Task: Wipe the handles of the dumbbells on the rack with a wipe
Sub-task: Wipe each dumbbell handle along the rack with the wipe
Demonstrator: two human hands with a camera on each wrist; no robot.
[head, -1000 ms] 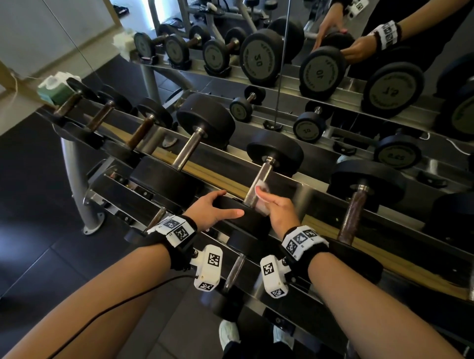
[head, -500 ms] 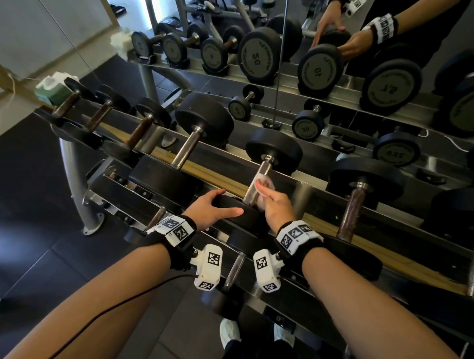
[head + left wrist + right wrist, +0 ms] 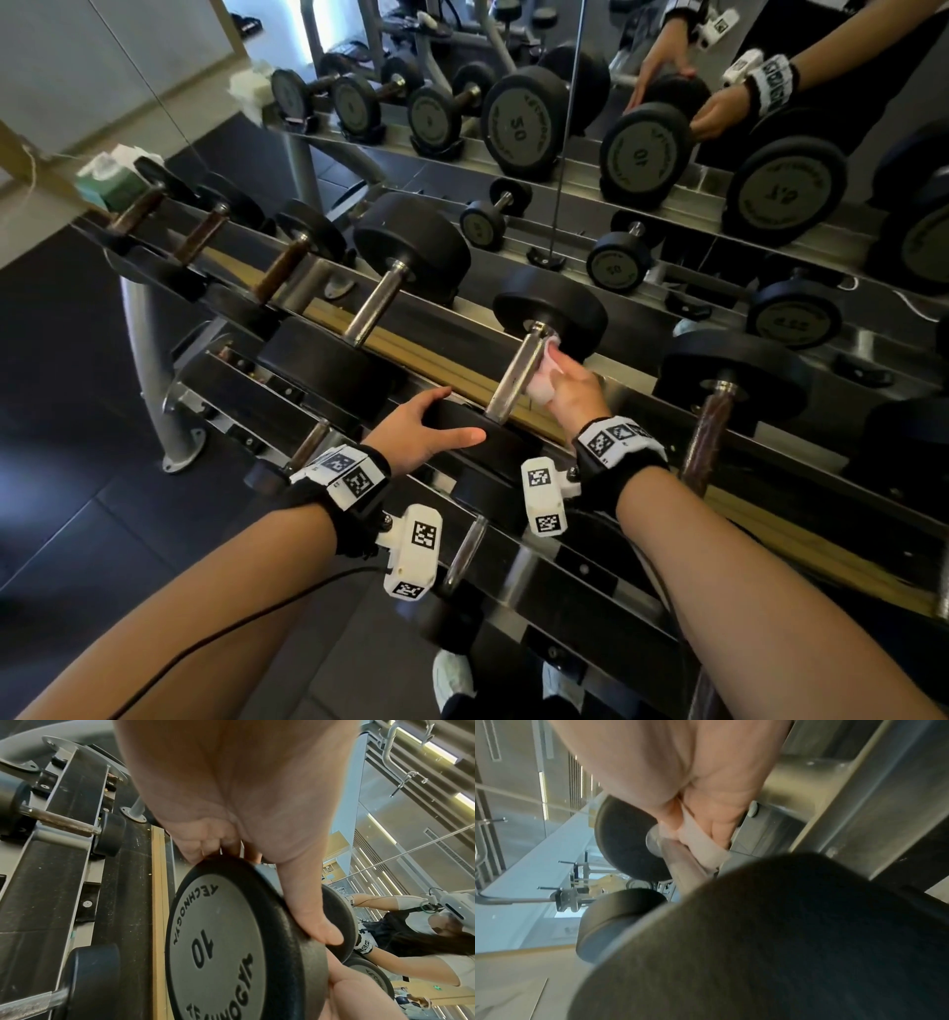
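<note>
A black dumbbell marked 10 lies on the top tier of the rack (image 3: 411, 354). My left hand (image 3: 436, 421) grips its near head (image 3: 482, 437), thumb along the rim and fingers over the top; the left wrist view shows this hand (image 3: 295, 902) on the head's face (image 3: 218, 943). My right hand (image 3: 562, 383) pinches a white wipe (image 3: 544, 375) against the right side of the steel handle (image 3: 513, 375), close to the far head (image 3: 552, 313). From the right wrist, the wipe (image 3: 700, 845) is wrapped on the handle (image 3: 680, 868) under my fingers.
More dumbbells flank this one: a steel-handled one (image 3: 375, 308) on the left and a brown-handled one (image 3: 711, 431) on the right. A green tissue box (image 3: 110, 182) sits at the rack's far left end. Behind is a mirror (image 3: 642, 128). A lower tier (image 3: 565, 565) is near my wrists.
My right hand has slid the wipe up the handle from near the front head toward the far head. The left hand has stayed on the near head.
</note>
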